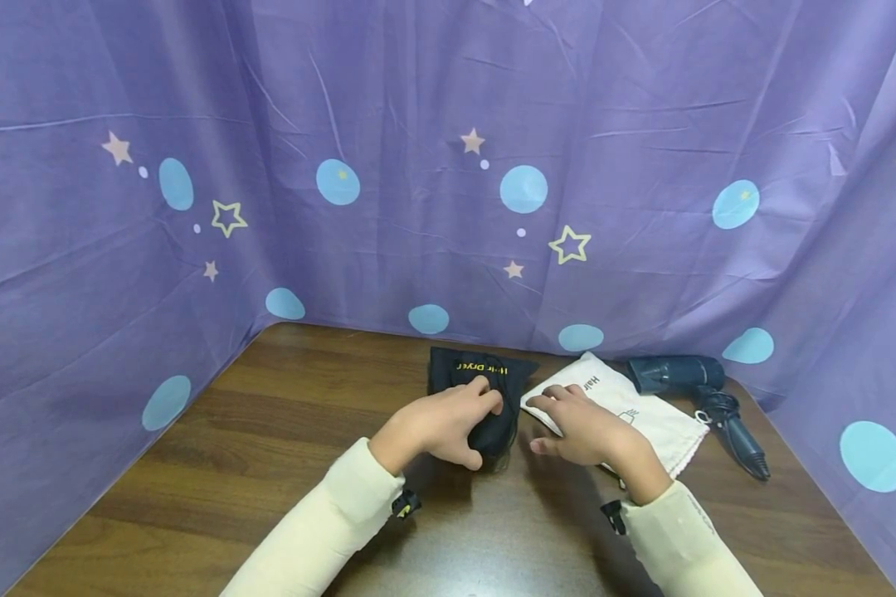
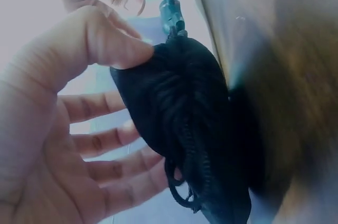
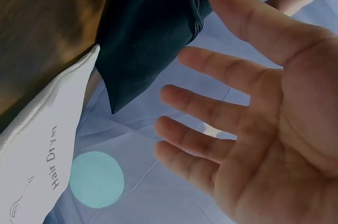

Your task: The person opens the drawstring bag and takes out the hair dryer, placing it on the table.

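A black drawstring pouch (image 1: 448, 377) with yellow "Hair Dryer" lettering lies toward the back middle of the table. Over its near left part is my left hand (image 1: 442, 423), fingers loosely bent and spread. In the left wrist view, the thumb tip is right at the gathered edge of the pouch (image 2: 195, 113), its cord hanging near the fingertips. My right hand (image 1: 586, 429) is just right of the pouch, above the left part of a white drawstring bag (image 1: 660, 427). Its fingers are spread and nearly straight, holding nothing, in the right wrist view.
A dark blue hair dryer (image 1: 675, 373) lies at the back right, its cord (image 1: 717, 406) bundled by the handle, behind the white bag. Brown wooden table (image 1: 269, 431) extends to the left and front. A purple curtain (image 1: 418, 124) with stars and dots encloses the back and sides.
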`<action>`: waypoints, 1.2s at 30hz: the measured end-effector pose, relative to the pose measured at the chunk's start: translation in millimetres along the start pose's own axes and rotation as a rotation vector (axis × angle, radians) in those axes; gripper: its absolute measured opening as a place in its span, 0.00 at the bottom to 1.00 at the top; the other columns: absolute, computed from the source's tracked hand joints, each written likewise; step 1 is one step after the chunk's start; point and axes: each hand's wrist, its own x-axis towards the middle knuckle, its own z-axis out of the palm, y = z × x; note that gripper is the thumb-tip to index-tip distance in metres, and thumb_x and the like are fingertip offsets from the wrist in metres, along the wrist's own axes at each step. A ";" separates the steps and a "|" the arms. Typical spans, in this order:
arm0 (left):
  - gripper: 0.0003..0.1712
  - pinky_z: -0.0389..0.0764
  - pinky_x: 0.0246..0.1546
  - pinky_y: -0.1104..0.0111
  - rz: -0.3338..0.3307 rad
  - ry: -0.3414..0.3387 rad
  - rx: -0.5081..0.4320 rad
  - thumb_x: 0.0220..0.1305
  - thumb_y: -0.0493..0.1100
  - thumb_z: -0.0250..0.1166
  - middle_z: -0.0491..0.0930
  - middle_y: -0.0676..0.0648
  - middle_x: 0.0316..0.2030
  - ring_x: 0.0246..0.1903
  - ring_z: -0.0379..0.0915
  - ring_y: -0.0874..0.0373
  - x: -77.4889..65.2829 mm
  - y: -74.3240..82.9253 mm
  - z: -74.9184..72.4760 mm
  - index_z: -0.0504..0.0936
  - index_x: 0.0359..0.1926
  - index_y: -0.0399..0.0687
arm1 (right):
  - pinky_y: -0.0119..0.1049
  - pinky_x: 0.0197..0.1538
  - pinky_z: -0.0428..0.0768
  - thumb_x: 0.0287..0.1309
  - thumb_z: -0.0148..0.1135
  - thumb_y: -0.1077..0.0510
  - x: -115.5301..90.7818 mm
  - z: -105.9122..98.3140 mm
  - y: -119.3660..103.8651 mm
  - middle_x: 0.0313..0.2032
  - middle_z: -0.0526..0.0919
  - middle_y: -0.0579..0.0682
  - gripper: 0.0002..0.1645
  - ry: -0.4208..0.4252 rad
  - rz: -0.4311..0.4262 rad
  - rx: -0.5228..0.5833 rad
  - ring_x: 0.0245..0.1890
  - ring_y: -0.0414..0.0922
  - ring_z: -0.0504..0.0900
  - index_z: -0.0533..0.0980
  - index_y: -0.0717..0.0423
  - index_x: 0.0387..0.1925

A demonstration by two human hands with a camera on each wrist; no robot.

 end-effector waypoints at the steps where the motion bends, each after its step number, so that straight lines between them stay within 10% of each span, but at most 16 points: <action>1: 0.35 0.77 0.45 0.67 0.013 0.016 -0.005 0.50 0.49 0.76 0.68 0.50 0.51 0.41 0.72 0.59 -0.1 -1.1 -1.2 0.72 0.58 0.53 | 0.57 0.62 0.72 0.60 0.73 0.47 0.0 -0.5 -0.6 0.60 0.76 0.60 0.36 0.011 -0.010 0.000 0.59 0.61 0.73 0.75 0.58 0.65; 24: 0.10 0.75 0.38 0.68 0.362 0.531 0.024 0.62 0.38 0.69 0.75 0.52 0.35 0.35 0.70 0.61 6.0 -21.3 -10.8 0.75 0.39 0.46 | 0.50 0.51 0.78 0.56 0.77 0.49 21.7 22.9 -17.9 0.50 0.81 0.55 0.37 0.490 -0.168 -0.044 0.47 0.55 0.79 0.73 0.59 0.62; 36: 0.14 0.77 0.43 0.66 0.339 0.536 0.035 0.62 0.42 0.73 0.76 0.51 0.40 0.40 0.72 0.58 4.7 -21.8 -11.5 0.77 0.43 0.46 | 0.49 0.35 0.78 0.52 0.77 0.58 30.8 36.4 -20.1 0.40 0.83 0.55 0.31 0.663 -0.150 -0.150 0.36 0.55 0.81 0.75 0.61 0.56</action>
